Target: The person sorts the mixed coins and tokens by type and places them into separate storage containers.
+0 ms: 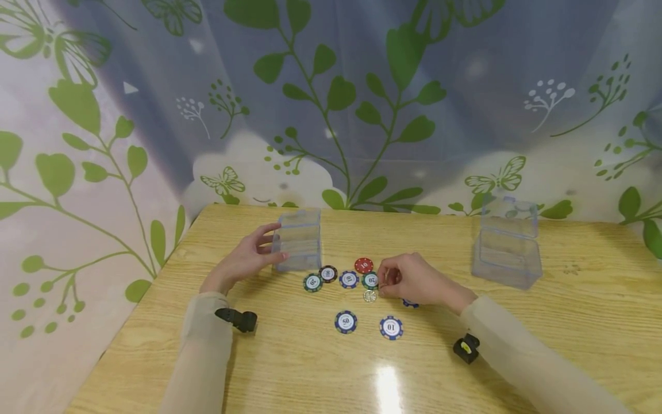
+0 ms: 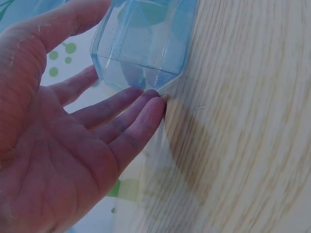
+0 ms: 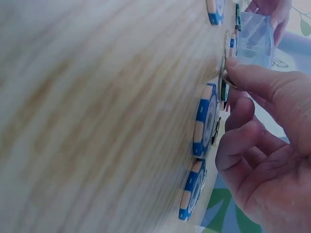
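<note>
My left hand (image 1: 248, 257) holds a clear plastic box (image 1: 300, 256) at the back left, its thumb on the near side and fingers along the left. In the left wrist view, several fingertips touch the lower edge of the box (image 2: 146, 53). My right hand (image 1: 414, 279) is low over the table, pinching a thin metallic coin (image 3: 230, 80) between thumb and index finger. A green poker chip (image 1: 369, 280) and another coin (image 1: 369, 296) lie right by its fingertips. Red (image 1: 364, 264), blue (image 1: 349, 279), black (image 1: 328, 273) and green (image 1: 312, 283) chips lie between the hands.
Two blue chips, one marked 50 (image 1: 346, 322) and one marked 10 (image 1: 391, 328), lie nearer me. Another blue chip (image 1: 410, 303) is partly hidden under my right hand. A second clear box (image 1: 507, 267) stands lid up at the back right, before a leaf-patterned curtain (image 1: 362, 115).
</note>
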Motion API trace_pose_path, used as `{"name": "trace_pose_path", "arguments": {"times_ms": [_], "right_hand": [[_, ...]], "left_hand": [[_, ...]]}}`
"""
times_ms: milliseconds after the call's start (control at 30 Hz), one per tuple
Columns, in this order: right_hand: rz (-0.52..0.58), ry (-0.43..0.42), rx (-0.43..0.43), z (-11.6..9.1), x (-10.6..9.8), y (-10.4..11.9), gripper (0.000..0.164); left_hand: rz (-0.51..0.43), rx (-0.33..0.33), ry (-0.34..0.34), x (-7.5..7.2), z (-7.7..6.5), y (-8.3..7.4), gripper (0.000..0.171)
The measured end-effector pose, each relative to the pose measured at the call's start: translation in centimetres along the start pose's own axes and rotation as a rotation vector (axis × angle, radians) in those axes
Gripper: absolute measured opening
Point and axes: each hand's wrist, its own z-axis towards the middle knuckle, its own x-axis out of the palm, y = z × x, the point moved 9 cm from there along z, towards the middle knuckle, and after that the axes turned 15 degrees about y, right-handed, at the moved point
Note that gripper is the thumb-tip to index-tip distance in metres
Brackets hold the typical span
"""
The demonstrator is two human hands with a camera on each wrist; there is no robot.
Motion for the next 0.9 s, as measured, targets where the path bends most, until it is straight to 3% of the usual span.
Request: {"name": "trace_pose_path", "arguments": {"times_ms": [467, 900], "right_hand": [[0.191, -0.059, 0.013, -0.5, -1.4, -0.5, 0.007], [0.544, -0.137, 0.087, 0.0, -1.7, -1.3, 0.017]], "left_hand": [[0.04, -0.003, 0.015, -0.2, -0.1, -0.1, 0.089], [-0.024, 0.027, 0.03, 0.1, 0.1, 0.1, 0.089]]}}
